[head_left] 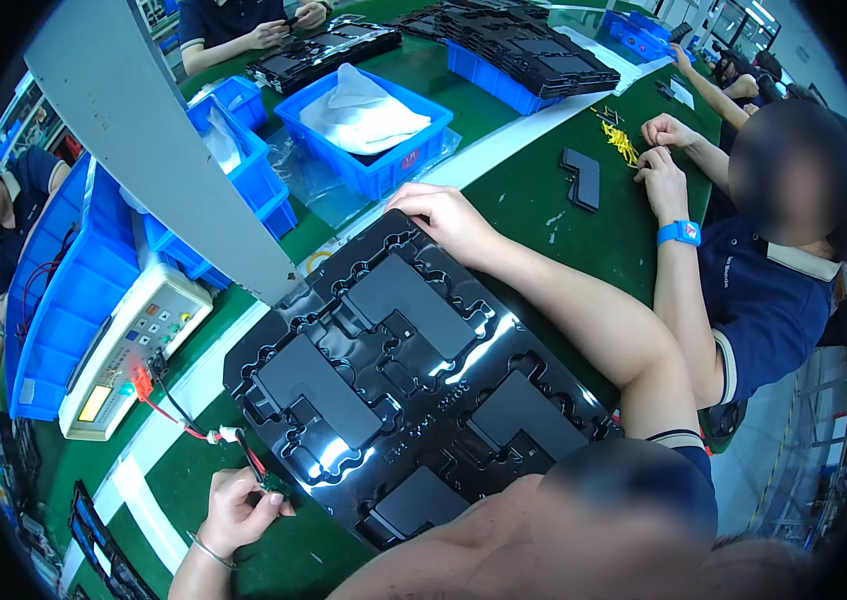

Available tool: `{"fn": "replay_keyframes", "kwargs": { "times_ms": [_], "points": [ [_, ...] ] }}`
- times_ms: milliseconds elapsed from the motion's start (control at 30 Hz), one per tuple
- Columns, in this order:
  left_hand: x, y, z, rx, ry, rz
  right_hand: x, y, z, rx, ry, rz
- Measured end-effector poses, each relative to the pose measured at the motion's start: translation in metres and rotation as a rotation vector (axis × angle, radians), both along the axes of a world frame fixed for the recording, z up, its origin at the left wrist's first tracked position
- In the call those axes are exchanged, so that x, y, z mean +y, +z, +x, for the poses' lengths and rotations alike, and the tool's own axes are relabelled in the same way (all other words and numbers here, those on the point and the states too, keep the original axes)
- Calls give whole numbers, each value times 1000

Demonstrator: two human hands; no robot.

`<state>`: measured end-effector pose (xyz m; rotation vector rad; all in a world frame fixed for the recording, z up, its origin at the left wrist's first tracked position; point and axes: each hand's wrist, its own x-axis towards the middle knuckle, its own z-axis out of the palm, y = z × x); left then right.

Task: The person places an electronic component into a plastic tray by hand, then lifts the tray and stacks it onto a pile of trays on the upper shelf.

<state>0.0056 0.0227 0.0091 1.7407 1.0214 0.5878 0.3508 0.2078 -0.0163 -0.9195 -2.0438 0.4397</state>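
Observation:
In front of me, a shiny black moulded plastic tray [414, 400] lies at an angle on the green table. Several flat black notched packs [319, 390] sit in its pockets. My right hand [449, 222] reaches across to the tray's far corner, fingers bent over its edge. Beside the near left edge, my left hand [239, 510] pinches a small green connector [274, 484] at the end of red and black test leads [219, 434]. Those leads run to a cream tester [129, 350] with a lit yellow display; the exact shape of the connector is partly hidden by my fingers.
A grey post [164, 150] rises just beyond the tray. Blue bins [369, 130], one holding white bags, stand behind it. Stacked black trays [524, 50] are farther back. At the right, a co-worker [764, 290] handles yellow strips [621, 143] near a black pack [581, 180].

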Motion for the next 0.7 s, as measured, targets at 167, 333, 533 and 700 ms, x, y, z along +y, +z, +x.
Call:
{"fn": "replay_keyframes", "kwargs": {
  "times_ms": [167,333,533,700],
  "points": [
    [-2,0,0,4,20,-12,1,-2,-1,16,-24,-62],
    [-1,0,0,3,19,-3,4,-1,2,173,48,-197],
    [1,1,0,-3,18,-2,3,2,3,254,92,-299],
    [0,0,1,-2,18,12,-3,9,2,187,107,-204]
  ]
}}
